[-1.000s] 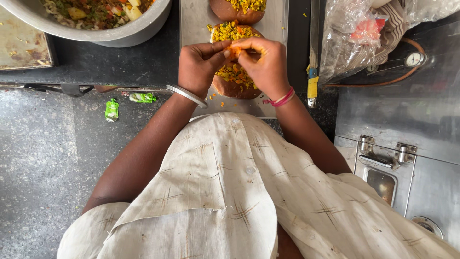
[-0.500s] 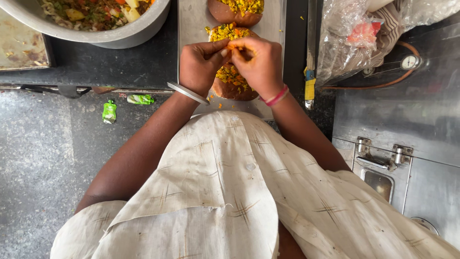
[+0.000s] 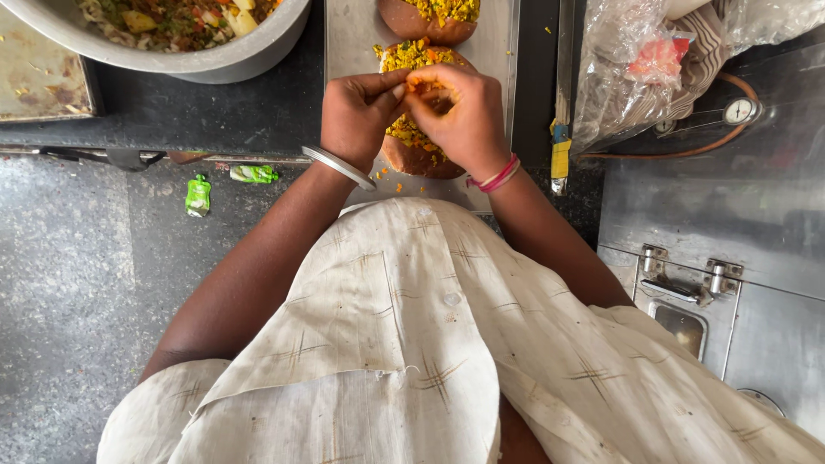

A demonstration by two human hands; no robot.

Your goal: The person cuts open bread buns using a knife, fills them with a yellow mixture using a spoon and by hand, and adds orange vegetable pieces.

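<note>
My left hand (image 3: 359, 116) and right hand (image 3: 460, 116) meet above a round brown flatbread (image 3: 421, 159) that lies on a steel tray (image 3: 357, 34) on the dark counter (image 3: 215, 116). The flatbread is heaped with a yellow crumbly filling (image 3: 411, 56) flecked with orange. My fingertips are pinched together, both grips narrow, closed on a small bit of the orange-yellow filling held between the two hands just over the bread. How much each hand holds on its own I cannot tell, since the fingers hide it.

A silver bangle (image 3: 338, 166) sits on my left wrist, a pink and red band (image 3: 496, 175) on my right. A second filled flatbread (image 3: 430, 17) lies further up the same tray, close to the first. To the left of the tray stands a large steel bowl (image 3: 215, 60) of chopped mixed vegetables. Right of the tray, crumpled clear plastic bags (image 3: 636, 77) lie near a round gauge (image 3: 741, 110). Two green sachets (image 3: 198, 195) lie on the grey floor below the counter's edge. A few yellow crumbs are scattered on the tray beside my left wrist.
</note>
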